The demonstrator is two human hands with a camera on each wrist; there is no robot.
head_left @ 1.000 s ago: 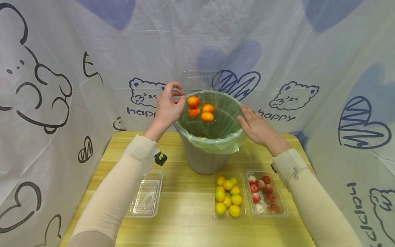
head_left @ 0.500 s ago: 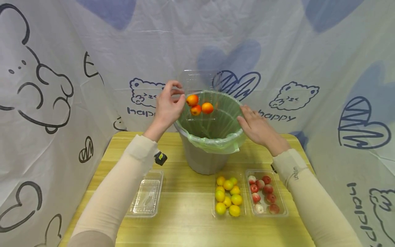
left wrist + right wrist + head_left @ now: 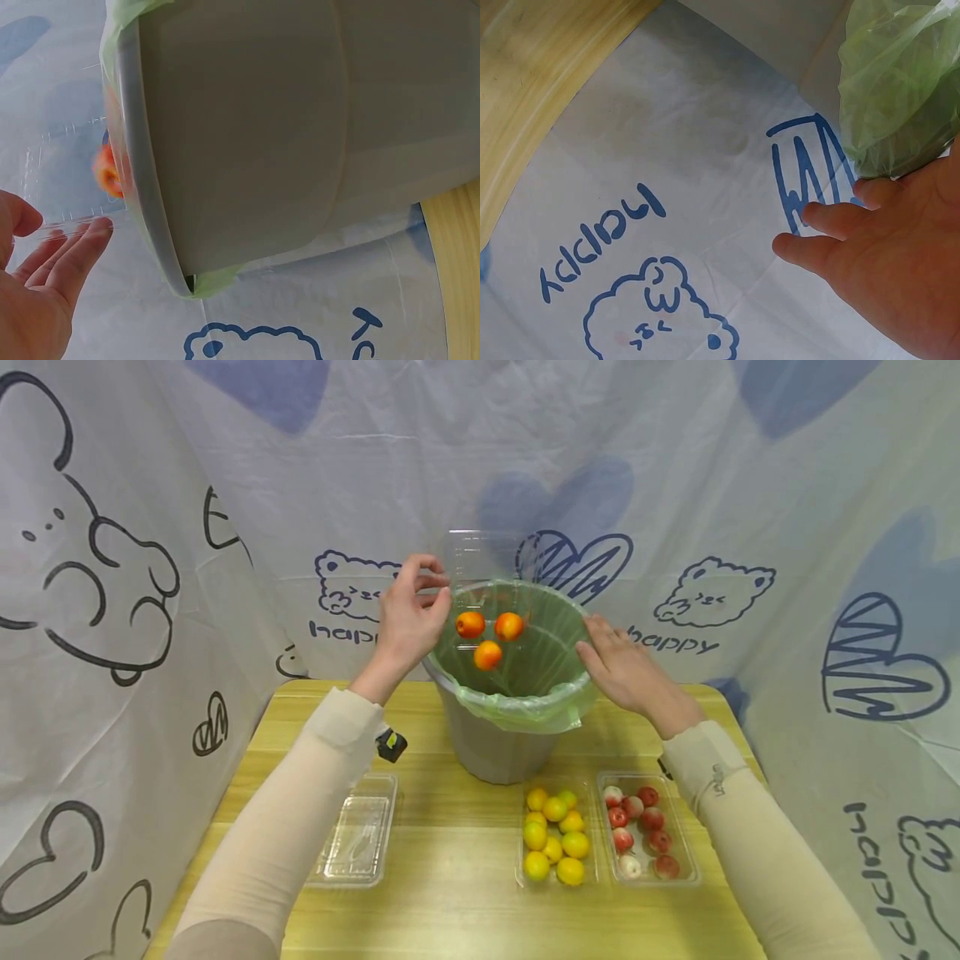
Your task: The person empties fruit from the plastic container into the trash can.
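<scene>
Plastic, clear enough to see through, makes up the box [image 3: 487, 556] that the left hand [image 3: 414, 614] pinches by its left edge, thumb on one side and fingers on the other. The right hand [image 3: 621, 664] is well apart from the left; its fingers are extended and it rests against the right side of the bin [image 3: 498, 747], by the rim, apparently to steady it. The box is tilted over the bin's mouth, its lower edge towards the near side. Three orange fruits [image 3: 487, 655] show there: two side by side, and one nearer, at the box's lower edge; whether that one touches the box or is falling, I cannot tell. The step in hand looks like pouring these fruits out into the bin, and it seems well along. The next move calls for holding the tilt over the mouth, perhaps with a slight shake, until the last fruit drops clear. Around the rim a green bag [image 3: 555, 714] is folded outward, hanging loose on the near right side. Nearer on the table [image 3: 450, 868], a tray of yellow fruits [image 3: 570, 870] stands just beside a tray of red fruits [image 3: 665, 867] on its right, while to the left a clear tray [image 3: 358, 835] lies partly behind the left sleeve [image 3: 277, 810]. Beyond, a printed curtain [image 3: 420, 485] hangs.
</scene>
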